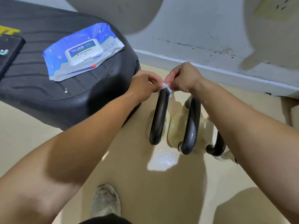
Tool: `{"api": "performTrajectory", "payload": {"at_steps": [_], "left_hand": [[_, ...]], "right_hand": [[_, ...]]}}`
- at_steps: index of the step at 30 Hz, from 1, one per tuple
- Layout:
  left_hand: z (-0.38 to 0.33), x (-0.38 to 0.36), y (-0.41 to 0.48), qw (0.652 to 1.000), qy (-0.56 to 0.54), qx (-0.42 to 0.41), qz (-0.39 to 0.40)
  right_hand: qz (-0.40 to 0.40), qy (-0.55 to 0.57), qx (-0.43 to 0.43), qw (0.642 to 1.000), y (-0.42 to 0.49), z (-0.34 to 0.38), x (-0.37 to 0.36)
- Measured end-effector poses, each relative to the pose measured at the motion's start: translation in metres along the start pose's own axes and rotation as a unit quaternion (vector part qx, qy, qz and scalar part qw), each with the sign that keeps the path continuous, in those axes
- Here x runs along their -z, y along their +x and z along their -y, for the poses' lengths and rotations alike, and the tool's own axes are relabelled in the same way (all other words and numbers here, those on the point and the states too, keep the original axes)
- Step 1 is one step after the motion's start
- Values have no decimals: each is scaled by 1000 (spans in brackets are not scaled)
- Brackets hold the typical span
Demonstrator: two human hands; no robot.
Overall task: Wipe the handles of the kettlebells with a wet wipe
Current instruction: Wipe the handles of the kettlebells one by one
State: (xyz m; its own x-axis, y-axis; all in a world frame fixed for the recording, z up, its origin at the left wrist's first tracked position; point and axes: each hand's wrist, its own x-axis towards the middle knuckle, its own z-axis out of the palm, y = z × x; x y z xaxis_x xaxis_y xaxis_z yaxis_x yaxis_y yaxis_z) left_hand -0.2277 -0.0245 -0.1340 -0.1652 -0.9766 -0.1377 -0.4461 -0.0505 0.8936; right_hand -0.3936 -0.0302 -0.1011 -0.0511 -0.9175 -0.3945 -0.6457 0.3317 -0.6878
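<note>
Between both hands (pixel 144 84) (pixel 184 78), wipe (pixel 166 87) atop handle (pixel 159 117).

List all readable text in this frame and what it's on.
"75%" then two Chinese characters: lid label of the wipe pack.
"80": lower corner of that lid.
Other print on the pack: too small to read.
Yellow strip at far left: blurred.

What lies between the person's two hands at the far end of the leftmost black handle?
In the head view, a small crumpled white wet wipe lies between the left hand and the right hand, pinched by both.
</note>
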Motion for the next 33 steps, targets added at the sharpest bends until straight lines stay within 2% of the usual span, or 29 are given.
{"api": "performTrajectory", "payload": {"at_steps": [4,6,9,16,19,22,25,29,33], "left_hand": [[-15,5,-42,999,52,-5,10],[-18,6,-64,999,38,-2,20],[-14,9,-93,998,35,-7,45],[0,14,-144,990,72,7,117],[2,13,-159,982,129,7,140],[-6,21,-165,977,124,43,167],[-17,37,-165,977,128,68,157],[-45,66,-161,979,95,75,164],[-83,77,-156,972,58,50,223]], "right_hand": [[-48,62,24,997,-52,-10,-14],[-92,96,15,991,-76,-15,-27],[-107,164,-7,981,-108,-21,-46],[-145,175,-17,974,-158,-28,-83],[-128,161,-10,979,-173,-33,-87],[-75,172,-35,982,-180,-40,-85],[-77,263,-70,959,-185,-41,-75],[-83,342,-48,935,-199,-23,-45],[-43,462,-19,886,-212,8,-3]]}}
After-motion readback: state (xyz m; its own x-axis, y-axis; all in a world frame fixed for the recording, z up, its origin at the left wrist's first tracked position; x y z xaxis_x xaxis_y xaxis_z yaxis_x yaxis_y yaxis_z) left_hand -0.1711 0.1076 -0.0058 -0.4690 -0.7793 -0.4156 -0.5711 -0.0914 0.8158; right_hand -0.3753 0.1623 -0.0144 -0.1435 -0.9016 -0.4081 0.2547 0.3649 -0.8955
